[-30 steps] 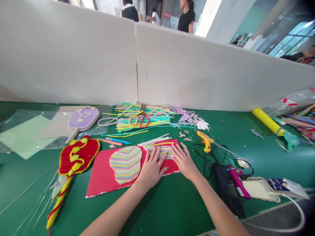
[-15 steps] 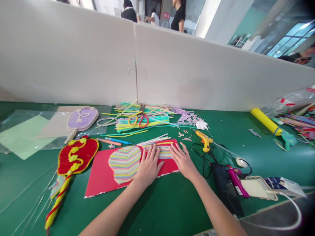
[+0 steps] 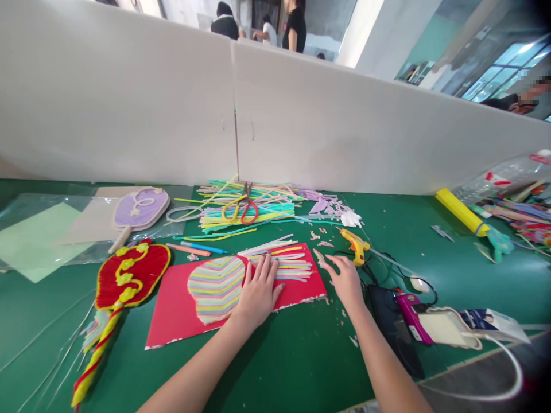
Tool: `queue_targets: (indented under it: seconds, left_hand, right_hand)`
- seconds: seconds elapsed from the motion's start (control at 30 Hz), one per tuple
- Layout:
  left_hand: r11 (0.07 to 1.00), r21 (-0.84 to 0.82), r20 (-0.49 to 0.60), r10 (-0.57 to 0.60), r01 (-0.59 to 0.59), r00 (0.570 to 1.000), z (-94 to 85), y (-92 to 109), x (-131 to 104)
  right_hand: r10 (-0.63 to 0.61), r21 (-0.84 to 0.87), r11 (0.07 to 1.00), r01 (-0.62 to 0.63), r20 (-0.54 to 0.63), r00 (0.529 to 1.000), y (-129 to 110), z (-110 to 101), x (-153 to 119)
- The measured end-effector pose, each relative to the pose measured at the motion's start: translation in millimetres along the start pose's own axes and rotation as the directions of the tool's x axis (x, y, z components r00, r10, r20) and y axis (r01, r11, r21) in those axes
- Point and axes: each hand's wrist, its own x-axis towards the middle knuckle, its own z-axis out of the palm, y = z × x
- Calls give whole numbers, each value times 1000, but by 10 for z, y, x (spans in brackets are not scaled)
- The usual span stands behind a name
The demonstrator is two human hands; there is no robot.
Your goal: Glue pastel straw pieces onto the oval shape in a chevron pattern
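Note:
My left hand [image 3: 257,289] lies flat with fingers spread, pressing a row of pastel chenille stems [image 3: 297,267] onto a red board [image 3: 170,304]. Part of that row is hidden beneath the palm. Left of it on the board sits a rounded, scalloped piece striped in pastel chenille stems [image 3: 217,289], with my wrist across its lower right edge. My right hand [image 3: 345,281] hovers or rests just off the board's right edge, its fingers apart and nothing visible in them. Close to it lies a yellow glue gun [image 3: 355,245].
Behind the board are loose chenille stems [image 3: 258,215] with scissors [image 3: 240,209] on top, and two pens [image 3: 200,248]. At left lie a red fan-shaped craft [image 3: 133,275] and a purple one [image 3: 141,207]. Cables, a power bank-like box [image 3: 443,327] and a black pouch [image 3: 394,332] lie right.
My right hand has lifted off the chenille stems and moved right, past the board's edge. Their right ends now fan out uncovered. My left hand stays on the board.

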Motion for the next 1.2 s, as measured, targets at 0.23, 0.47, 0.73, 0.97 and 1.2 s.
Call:
queue_targets:
  seconds: [0.23, 0.47, 0.73, 0.97, 1.2]
  left_hand:
    - [1000, 12, 8, -4, 4, 1000, 13, -6, -3]
    - [1000, 4, -2, 0, 0, 1000, 21, -11, -2]
    - [1000, 3, -26, 0, 0, 1000, 59, -12, -14]
    - [1000, 6, -9, 2, -2, 1000, 30, -1, -6]
    - [1000, 6, -15, 2, -2, 1000, 23, 0, -13]
  right_hand:
    - [131, 138, 981, -135, 44, 990, -5, 90, 8]
    - [243, 244, 945, -216, -82, 967, 7, -5, 380]
    - [47, 73, 996, -42, -81, 996, -143, 49, 536]
    - [-95, 79, 993, 90, 65, 993, -598, 282, -8]
    - [-219, -67, 970, 234, 178, 959, -670, 237, -140]
